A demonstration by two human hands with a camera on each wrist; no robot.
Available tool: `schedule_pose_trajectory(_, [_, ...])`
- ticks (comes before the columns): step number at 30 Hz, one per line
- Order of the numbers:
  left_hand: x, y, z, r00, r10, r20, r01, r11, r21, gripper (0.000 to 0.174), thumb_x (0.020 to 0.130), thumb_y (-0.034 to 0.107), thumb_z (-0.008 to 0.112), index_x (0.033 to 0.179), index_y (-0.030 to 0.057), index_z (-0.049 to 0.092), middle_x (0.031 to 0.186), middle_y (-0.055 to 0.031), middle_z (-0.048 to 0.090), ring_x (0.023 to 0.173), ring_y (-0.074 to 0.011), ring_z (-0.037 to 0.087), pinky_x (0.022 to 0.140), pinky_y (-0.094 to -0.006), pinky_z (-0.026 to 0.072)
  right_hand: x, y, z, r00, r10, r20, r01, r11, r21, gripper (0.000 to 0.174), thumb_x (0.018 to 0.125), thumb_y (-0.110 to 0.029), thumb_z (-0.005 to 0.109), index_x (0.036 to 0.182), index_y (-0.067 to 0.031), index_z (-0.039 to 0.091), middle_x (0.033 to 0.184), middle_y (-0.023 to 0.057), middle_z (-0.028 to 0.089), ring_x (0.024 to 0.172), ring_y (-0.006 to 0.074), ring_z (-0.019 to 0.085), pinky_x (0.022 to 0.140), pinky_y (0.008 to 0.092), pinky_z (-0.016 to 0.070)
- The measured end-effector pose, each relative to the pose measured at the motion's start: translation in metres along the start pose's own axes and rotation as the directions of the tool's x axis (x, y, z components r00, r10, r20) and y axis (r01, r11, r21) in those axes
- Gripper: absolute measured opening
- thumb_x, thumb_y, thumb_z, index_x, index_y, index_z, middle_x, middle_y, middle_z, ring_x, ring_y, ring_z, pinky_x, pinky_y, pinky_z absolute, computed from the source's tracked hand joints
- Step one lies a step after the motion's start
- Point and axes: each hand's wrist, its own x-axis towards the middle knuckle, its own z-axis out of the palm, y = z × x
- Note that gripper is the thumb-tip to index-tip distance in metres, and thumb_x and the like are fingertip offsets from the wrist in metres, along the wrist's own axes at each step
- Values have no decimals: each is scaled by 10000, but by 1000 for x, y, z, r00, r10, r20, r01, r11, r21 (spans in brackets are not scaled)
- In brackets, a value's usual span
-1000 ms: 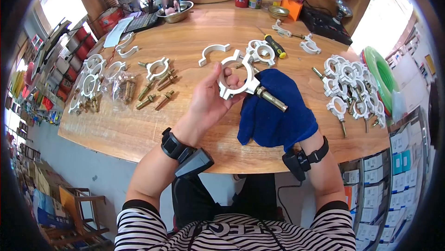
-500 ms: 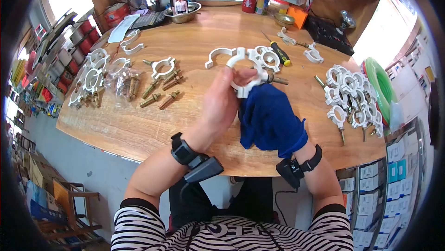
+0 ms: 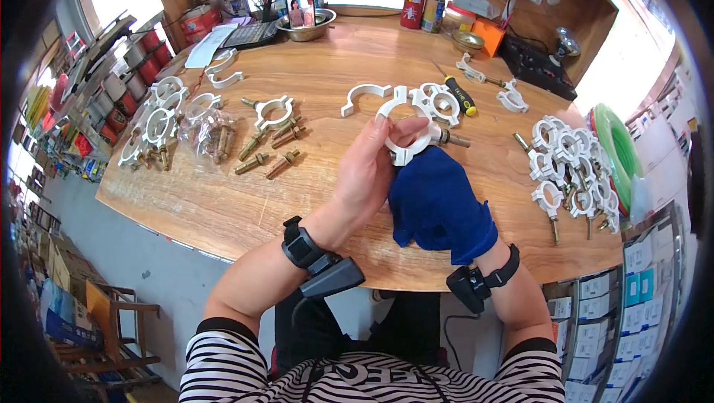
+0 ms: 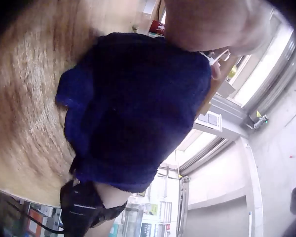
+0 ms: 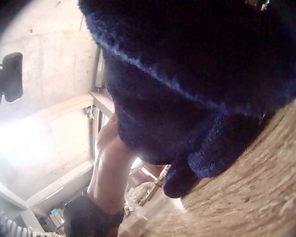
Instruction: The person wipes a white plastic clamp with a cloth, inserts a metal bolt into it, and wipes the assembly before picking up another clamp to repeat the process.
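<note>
My left hand [image 3: 364,172] grips a white pipe clamp [image 3: 407,155] by its ring, thumb on the near left side and other fingers reaching past the ring. A brass-coloured bolt [image 3: 455,139] sticks out of the clamp to the right. Blue cloth [image 3: 442,206] covers my right hand up to the wrist [image 3: 493,258], so its fingers are hidden. The top of the cloth meets the lower right of the ring. In the left wrist view the cloth [image 4: 138,108] fills the middle; the right wrist view shows its folds [image 5: 187,98] close up over the wooden table.
Loose bolts [image 3: 282,164], a bagged bunch [image 3: 204,135] and several clamps [image 3: 158,127] lie left. A half clamp [image 3: 364,94], more clamps [image 3: 444,104] and a screwdriver [image 3: 461,98] lie beyond my hands. A clamp pile [image 3: 569,151] and green coil [image 3: 613,154] are right.
The clamp has turned, its bolt swinging from pointing down right to nearly level. The cloth has drawn into a rounder bundle under the ring. My left hand still holds the clamp.
</note>
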Motion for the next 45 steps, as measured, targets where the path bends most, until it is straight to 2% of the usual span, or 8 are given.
schedule_pose_trajectory(5, [-3,2,7,997,-67,-30,72,975,212,322,917,292,331,1040,24,462,1082,-111,528,985,-171,482,897,-329,347,-4,0,5,984,132,-120,-118,986,120,195,450,-188,653,578,-117,524,614,73,518,634,302,507,546,381,390])
schedule_pose_trajectory(12, [-1,7,5,984,-179,28,179,984,0,405,921,344,273,1120,22,417,1144,-114,499,1052,-190,448,938,-332,305,-9,-2,-2,992,70,-102,-54,986,155,208,470,-190,655,623,-118,535,643,57,524,663,290,517,577,379,401])
schedule_pose_trajectory(14, [0,10,4,988,-150,37,151,988,-29,412,923,350,255,1119,21,409,1172,-127,484,1087,-209,435,955,-342,293,-13,-11,-1,850,498,172,-440,494,750,204,475,-197,658,629,-124,545,676,55,534,701,279,526,602,377,407])
schedule_pose_trajectory(15, [0,12,4,989,-141,45,144,988,-60,366,920,338,273,1079,48,429,1186,-130,477,1107,-224,427,962,-359,297,-13,-9,-3,848,501,170,-442,493,750,204,475,-197,658,629,-124,545,676,55,534,701,279,526,602,377,407])
schedule_pose_trajectory(17, [0,13,3,990,-131,55,135,987,-90,321,917,326,290,1039,75,449,1200,-134,470,1128,-239,419,968,-375,301,-10,-2,-8,988,0,-151,5,999,33,193,484,-208,655,630,-129,556,691,63,537,729,275,529,610,376,406])
schedule_pose_trajectory(23, [-1,13,8,990,-137,-13,136,986,-99,369,924,328,241,1097,39,392,1208,-162,451,1149,-243,387,992,-352,259,0,-12,-26,989,95,-113,-121,962,-246,167,521,-222,643,621,-116,561,713,82,528,710,285,512,611,380,405])
schedule_pose_trajectory(35, [0,7,6,993,-117,37,116,993,12,360,920,297,273,1122,21,387,1180,-142,485,1149,-232,388,993,-348,236,-15,-3,-16,984,50,-173,-68,993,-101,311,609,-208,651,889,-94,575,1021,137,545,1002,319,500,858,410,397])
schedule_pose_trajectory(45, [1,3,1,983,-179,31,180,981,-77,394,916,312,288,1164,17,369,1227,-150,438,1162,-241,380,1003,-356,225,-22,-2,-12,994,31,-105,-52,979,-199,261,634,-209,629,863,-93,583,973,127,559,959,307,516,854,410,392])
